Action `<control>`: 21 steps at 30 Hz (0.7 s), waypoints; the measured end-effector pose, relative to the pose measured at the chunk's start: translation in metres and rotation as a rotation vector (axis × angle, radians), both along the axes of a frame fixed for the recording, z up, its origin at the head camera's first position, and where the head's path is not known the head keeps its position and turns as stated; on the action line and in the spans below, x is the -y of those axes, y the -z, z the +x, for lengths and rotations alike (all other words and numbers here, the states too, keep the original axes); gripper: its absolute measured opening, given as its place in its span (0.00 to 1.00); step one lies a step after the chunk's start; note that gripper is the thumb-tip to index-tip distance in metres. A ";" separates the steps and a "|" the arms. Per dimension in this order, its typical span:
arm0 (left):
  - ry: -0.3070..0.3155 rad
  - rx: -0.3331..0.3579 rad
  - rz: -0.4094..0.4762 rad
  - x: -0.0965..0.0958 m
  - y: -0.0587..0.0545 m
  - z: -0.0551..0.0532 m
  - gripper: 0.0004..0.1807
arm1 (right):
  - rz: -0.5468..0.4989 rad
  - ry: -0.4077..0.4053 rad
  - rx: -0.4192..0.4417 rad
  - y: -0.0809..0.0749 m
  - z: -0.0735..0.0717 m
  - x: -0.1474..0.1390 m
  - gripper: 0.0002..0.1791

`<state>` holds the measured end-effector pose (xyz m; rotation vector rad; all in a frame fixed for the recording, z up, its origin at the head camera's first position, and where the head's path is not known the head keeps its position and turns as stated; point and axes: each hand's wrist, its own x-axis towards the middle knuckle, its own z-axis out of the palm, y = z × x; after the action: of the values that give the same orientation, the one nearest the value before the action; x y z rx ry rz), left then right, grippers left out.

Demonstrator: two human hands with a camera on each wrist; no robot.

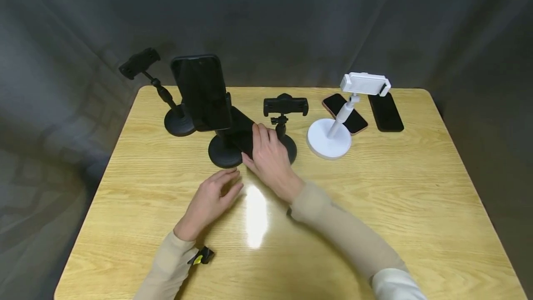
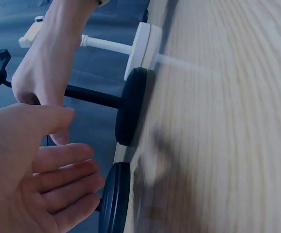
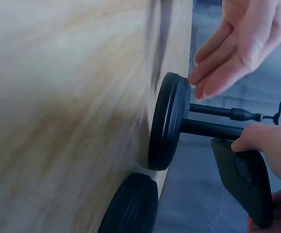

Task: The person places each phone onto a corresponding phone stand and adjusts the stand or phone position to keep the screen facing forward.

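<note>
My right hand [image 1: 271, 160] grips a dark phone [image 3: 241, 180] by its edges, with its camera side turned toward the right wrist view. In the head view this phone lies partly behind the fingers, between two black phone stands. The nearer-left stand, with a round base [image 1: 225, 153], bears another phone [image 1: 201, 92] upright in its holder. Beside my right hand is the other stand, its clamp [image 1: 285, 105] holding nothing and its base partly hidden. My left hand [image 1: 211, 199] hovers just in front of the phone-bearing stand's base, fingers loosely bent and holding nothing.
At the back left stands another black phone stand [image 1: 180, 121] with a bare clamp. A white phone stand [image 1: 329, 140] is on the right. Two phones lie behind it, one with a pinkish edge [image 1: 354, 121] and one black [image 1: 386, 114]. Dark curtains [image 1: 266, 22] surround the wooden table [image 1: 399, 207].
</note>
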<state>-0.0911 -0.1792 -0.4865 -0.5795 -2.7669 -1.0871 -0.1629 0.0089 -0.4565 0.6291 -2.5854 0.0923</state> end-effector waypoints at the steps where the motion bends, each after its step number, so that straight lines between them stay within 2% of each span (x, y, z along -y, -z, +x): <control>1: -0.005 0.007 0.007 -0.001 0.000 -0.001 0.19 | 0.008 0.000 -0.006 0.000 0.003 -0.002 0.44; 5: -0.013 0.026 0.039 -0.005 0.000 -0.004 0.19 | 0.041 0.004 -0.033 0.000 0.012 -0.008 0.45; 9: -0.014 0.035 0.067 -0.010 0.000 -0.008 0.20 | 0.023 -0.010 -0.039 -0.002 0.022 -0.015 0.45; 17: 0.035 0.044 0.119 -0.018 -0.002 -0.013 0.20 | -0.064 -0.092 -0.066 -0.003 0.041 -0.036 0.45; 21: 0.069 0.078 0.156 -0.024 -0.004 -0.015 0.19 | -0.165 -0.139 -0.052 -0.002 0.049 -0.047 0.43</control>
<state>-0.1064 -0.1556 -0.4822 -0.6298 -2.7119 -1.3538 -0.1137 0.0554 -0.4548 0.7386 -2.4512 0.3273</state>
